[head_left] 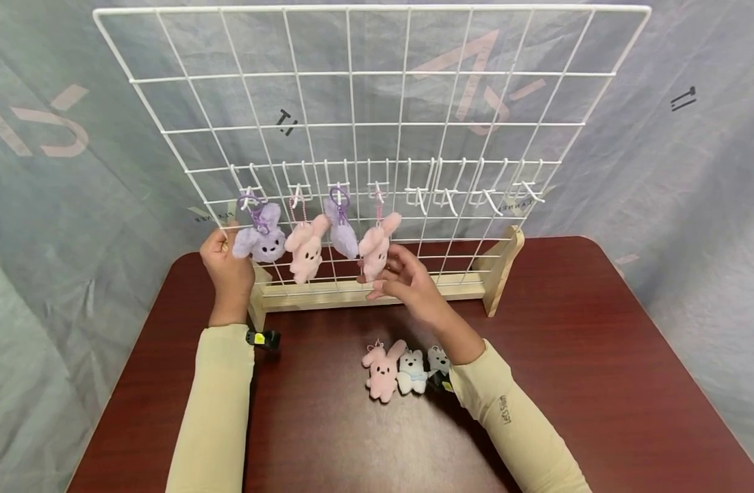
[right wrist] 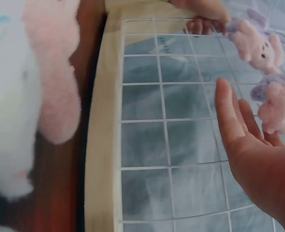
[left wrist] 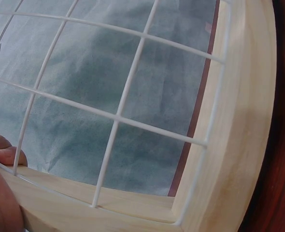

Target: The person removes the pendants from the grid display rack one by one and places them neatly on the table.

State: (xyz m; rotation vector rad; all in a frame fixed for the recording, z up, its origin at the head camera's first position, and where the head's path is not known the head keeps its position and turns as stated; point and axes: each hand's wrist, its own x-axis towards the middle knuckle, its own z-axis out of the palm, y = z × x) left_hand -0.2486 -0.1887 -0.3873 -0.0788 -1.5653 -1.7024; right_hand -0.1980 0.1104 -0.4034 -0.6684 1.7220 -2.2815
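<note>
My left hand (head_left: 230, 274) grips the left wooden upright of a white wire grid rack (head_left: 377, 125); fingers (left wrist: 7, 154) wrap behind the wood. From hooks on the grid hang a purple plush bunny keychain (head_left: 268, 245), a pink one (head_left: 306, 257), a second purple one (head_left: 342, 236) turned sideways, and a second pink bunny (head_left: 374, 252). Beside that last bunny is my right hand (head_left: 413, 284), its fingers relaxed and loosely spread. In the right wrist view the right hand (right wrist: 258, 154) has extended fingers near the pink bunny (right wrist: 279, 108); contact is unclear.
On the dark red table (head_left: 327, 424) lie a pink bunny (head_left: 383, 373), a white bear plush (head_left: 412, 375) and a grey plush (head_left: 438, 359) partly behind my right wrist. Several white hooks (head_left: 447, 197) without toys stick out at the right. A wooden base (head_left: 327, 300) supports the grid.
</note>
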